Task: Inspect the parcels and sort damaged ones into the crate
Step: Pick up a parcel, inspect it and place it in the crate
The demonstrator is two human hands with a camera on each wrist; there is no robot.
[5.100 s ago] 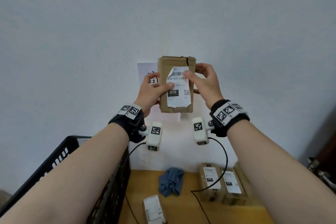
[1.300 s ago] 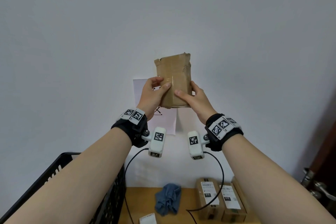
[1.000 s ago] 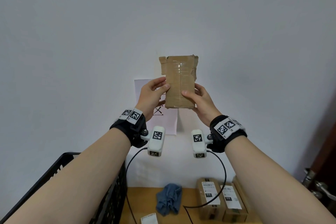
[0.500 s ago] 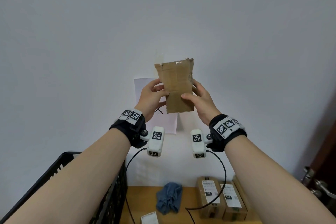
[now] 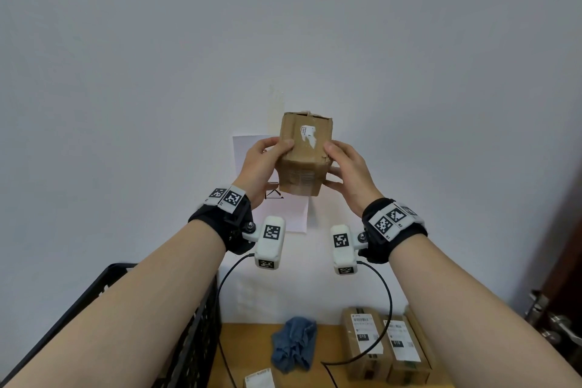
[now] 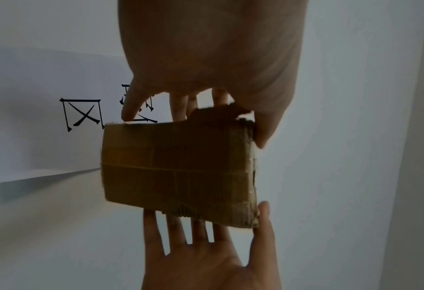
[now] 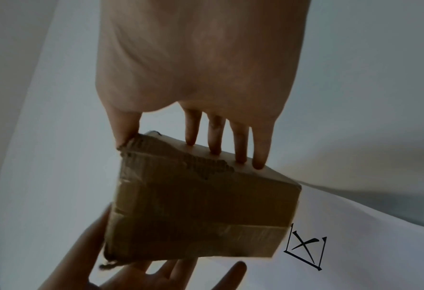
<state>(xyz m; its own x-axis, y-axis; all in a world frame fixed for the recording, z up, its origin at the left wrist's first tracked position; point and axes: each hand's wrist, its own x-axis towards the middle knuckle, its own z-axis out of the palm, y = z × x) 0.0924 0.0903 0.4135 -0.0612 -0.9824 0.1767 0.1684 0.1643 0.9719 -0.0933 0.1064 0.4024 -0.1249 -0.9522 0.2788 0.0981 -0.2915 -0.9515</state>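
I hold a brown cardboard parcel (image 5: 304,151) up in front of the white wall at chest height. Its upper face carries a torn scrap of white label, and its edges are ragged. My left hand (image 5: 273,158) grips its left side with the thumb on the front. My right hand (image 5: 339,164) grips the right side the same way. In the left wrist view the parcel (image 6: 178,168) shows its taped end. The right wrist view shows ripped cardboard along the parcel's (image 7: 201,212) upper edge under my fingertips (image 7: 240,157). The black crate (image 5: 189,340) stands at the lower left.
Below, on the wooden table (image 5: 248,343), two labelled parcels (image 5: 365,340) (image 5: 404,350) lie side by side at the right. A blue cloth (image 5: 294,343) lies in the middle and another labelled parcel (image 5: 259,379) at the near edge. A paper sign (image 5: 283,208) hangs on the wall. A door handle (image 5: 548,318) juts out at far right.
The parcel has been tipped between both hands: its plain brown face stood upright before, and now a face with a torn label scrap and the taped end show. Both hands sit slightly lower.
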